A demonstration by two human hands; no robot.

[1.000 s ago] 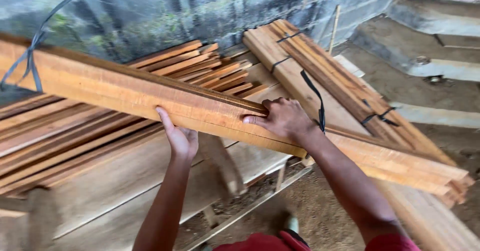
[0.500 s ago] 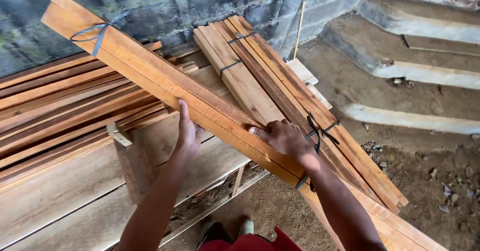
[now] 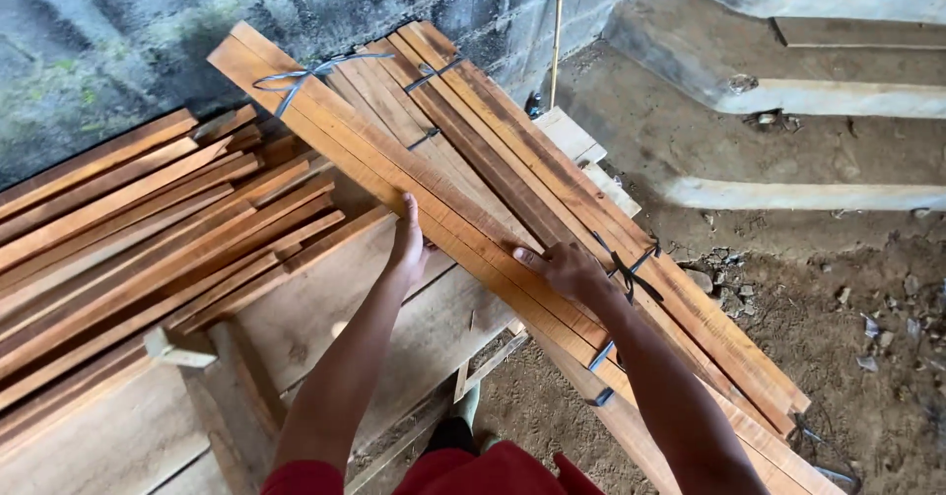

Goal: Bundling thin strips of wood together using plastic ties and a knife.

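Left hand (image 3: 407, 249): fingers straight, palm pressed flat against the near edge of the strapped bundle of slats (image 3: 394, 175); not closed round it.

Right hand (image 3: 567, 268): fingers curled over the top face of the same bundle, thumb toward the left hand; a loose grasp on the wood, not a full clasp.

Strapped bundle of slats: long, narrow, reddish-orange timber strips, sawn faces showing fine cross-marks, bound near the far end by a grey plastic strap (image 3: 310, 73). It lies slanting, far end toward the block wall (image 3: 128, 32), near end low at the right.

Second bundle (image 3: 552, 175): same stock, just beside the first and touching it on the right, tied with dark straps. Judged: the held bundle looks almost bedded alongside this one; final seating and letting go appear to remain.

Loose slats (image 3: 128, 229): a spread heap at left, unbound, lying at a different slant; these seem not yet bundled.

Wide planks (image 3: 325, 308): paler, flat boards under everything, forming a bench top.

Ground (image 3: 838, 308): packed earth with small stones; concrete steps (image 3: 788, 91) beyond.
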